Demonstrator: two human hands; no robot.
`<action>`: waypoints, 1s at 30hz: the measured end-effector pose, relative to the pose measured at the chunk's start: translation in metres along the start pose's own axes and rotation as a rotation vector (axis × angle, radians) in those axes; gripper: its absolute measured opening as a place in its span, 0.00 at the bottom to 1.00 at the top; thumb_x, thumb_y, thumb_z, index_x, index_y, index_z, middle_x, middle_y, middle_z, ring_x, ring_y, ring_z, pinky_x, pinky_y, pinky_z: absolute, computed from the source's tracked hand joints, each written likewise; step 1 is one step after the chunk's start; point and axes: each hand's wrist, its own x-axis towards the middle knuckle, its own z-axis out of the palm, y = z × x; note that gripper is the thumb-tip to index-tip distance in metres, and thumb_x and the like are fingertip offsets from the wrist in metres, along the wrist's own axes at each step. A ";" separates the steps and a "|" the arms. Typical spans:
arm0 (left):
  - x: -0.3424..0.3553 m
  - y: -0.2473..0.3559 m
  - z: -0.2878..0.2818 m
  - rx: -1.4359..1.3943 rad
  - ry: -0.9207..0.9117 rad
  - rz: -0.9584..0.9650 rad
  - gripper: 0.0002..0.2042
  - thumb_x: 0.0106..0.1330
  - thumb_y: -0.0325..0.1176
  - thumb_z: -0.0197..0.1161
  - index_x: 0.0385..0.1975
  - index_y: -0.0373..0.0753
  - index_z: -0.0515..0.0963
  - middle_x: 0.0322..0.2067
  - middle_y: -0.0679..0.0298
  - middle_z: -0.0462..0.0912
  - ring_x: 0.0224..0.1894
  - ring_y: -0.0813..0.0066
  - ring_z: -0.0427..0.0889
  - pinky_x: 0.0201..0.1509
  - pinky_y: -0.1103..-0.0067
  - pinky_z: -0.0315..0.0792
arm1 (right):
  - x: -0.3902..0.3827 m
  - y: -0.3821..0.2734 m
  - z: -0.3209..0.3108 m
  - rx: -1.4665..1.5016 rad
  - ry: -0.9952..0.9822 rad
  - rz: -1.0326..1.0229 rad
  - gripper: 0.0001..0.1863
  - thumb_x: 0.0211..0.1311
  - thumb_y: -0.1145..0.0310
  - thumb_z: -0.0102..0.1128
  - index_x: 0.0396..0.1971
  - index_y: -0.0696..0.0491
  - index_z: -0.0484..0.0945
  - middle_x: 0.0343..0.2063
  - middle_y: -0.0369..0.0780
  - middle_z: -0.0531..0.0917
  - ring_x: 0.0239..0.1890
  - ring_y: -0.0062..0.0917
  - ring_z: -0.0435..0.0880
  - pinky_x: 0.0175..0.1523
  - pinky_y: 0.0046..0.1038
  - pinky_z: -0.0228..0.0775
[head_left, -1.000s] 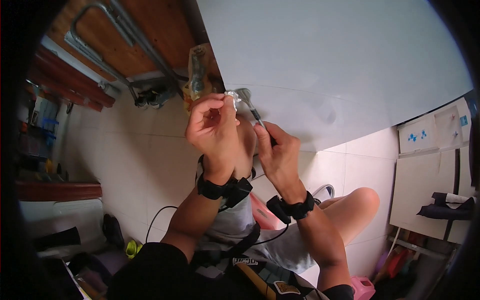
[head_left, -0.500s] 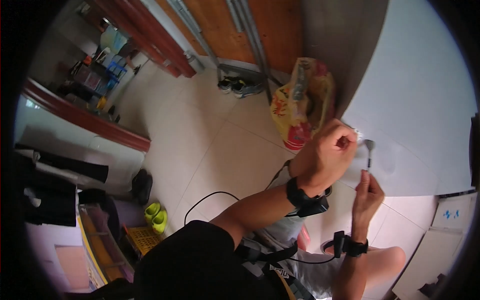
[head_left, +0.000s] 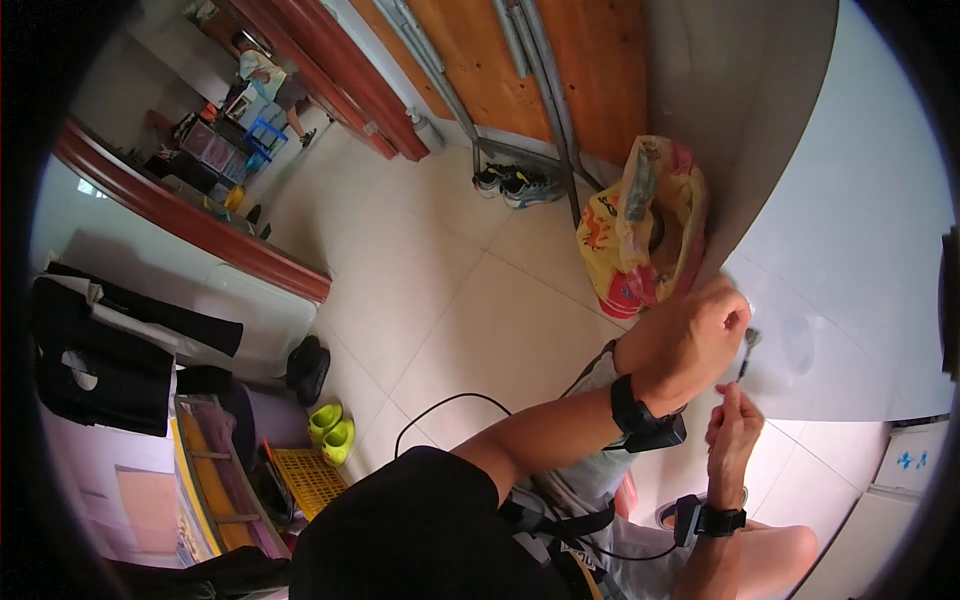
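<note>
OK, head cam: I've got L hand [head_left: 695, 342] curled, fingers bunched; can't tell what, if anything, it grips. R hand [head_left: 735, 435] pinches a slim tool [head_left: 744, 367], grey head up, just beside L hand, w/ the big pale panel [head_left: 870, 240] behind. Yellow-red bag [head_left: 608, 245] sits nr L hand on tiled floor [head_left: 430, 300].

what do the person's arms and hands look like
The left hand and right hand are gloveless. Each wrist wears a black strap with a dark boxy unit. A black sleeve covers the left upper arm; a thin black cable runs by the right wrist.
</note>
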 end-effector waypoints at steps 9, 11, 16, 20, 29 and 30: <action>-0.003 -0.015 0.013 0.119 -0.105 0.081 0.03 0.60 0.23 0.64 0.25 0.38 0.78 0.26 0.58 0.81 0.27 0.52 0.82 0.25 0.65 0.72 | -0.019 -0.033 -0.027 0.462 -0.208 0.305 0.19 0.75 0.62 0.51 0.54 0.62 0.74 0.18 0.32 0.73 0.13 0.11 0.61 0.15 0.16 0.44; -0.002 -0.012 0.015 0.036 -0.068 0.096 0.03 0.60 0.24 0.64 0.25 0.39 0.78 0.26 0.58 0.81 0.27 0.52 0.83 0.25 0.65 0.72 | -0.026 -0.046 -0.030 0.567 -0.233 0.232 0.20 0.72 0.68 0.48 0.59 0.62 0.71 0.21 0.33 0.75 0.15 0.12 0.64 0.15 0.14 0.50; 0.002 0.013 -0.003 0.108 -0.102 0.088 0.03 0.61 0.25 0.64 0.26 0.39 0.78 0.28 0.59 0.82 0.29 0.53 0.83 0.27 0.66 0.74 | -0.030 -0.051 -0.053 0.567 -0.163 0.067 0.26 0.69 0.76 0.43 0.67 0.62 0.65 0.21 0.34 0.75 0.13 0.11 0.62 0.13 0.13 0.50; 0.001 0.009 0.005 0.085 -0.088 0.127 0.03 0.61 0.26 0.64 0.26 0.39 0.78 0.28 0.58 0.82 0.30 0.52 0.83 0.28 0.65 0.74 | -0.025 -0.046 -0.045 0.556 -0.133 0.206 0.27 0.70 0.76 0.43 0.68 0.59 0.65 0.21 0.31 0.69 0.13 0.09 0.56 0.14 0.14 0.45; 0.003 0.011 0.006 0.185 -0.195 0.000 0.00 0.61 0.25 0.64 0.29 0.38 0.80 0.30 0.59 0.83 0.32 0.55 0.84 0.32 0.69 0.75 | -0.029 -0.059 -0.043 0.420 -0.035 0.171 0.26 0.68 0.75 0.48 0.66 0.62 0.67 0.19 0.31 0.70 0.13 0.09 0.56 0.15 0.14 0.43; 0.002 0.006 0.008 0.162 -0.200 0.005 0.01 0.61 0.24 0.64 0.30 0.37 0.80 0.30 0.59 0.83 0.33 0.57 0.84 0.34 0.70 0.76 | -0.022 -0.045 -0.037 0.416 -0.003 0.188 0.26 0.68 0.75 0.49 0.66 0.62 0.67 0.19 0.31 0.70 0.12 0.09 0.56 0.15 0.15 0.43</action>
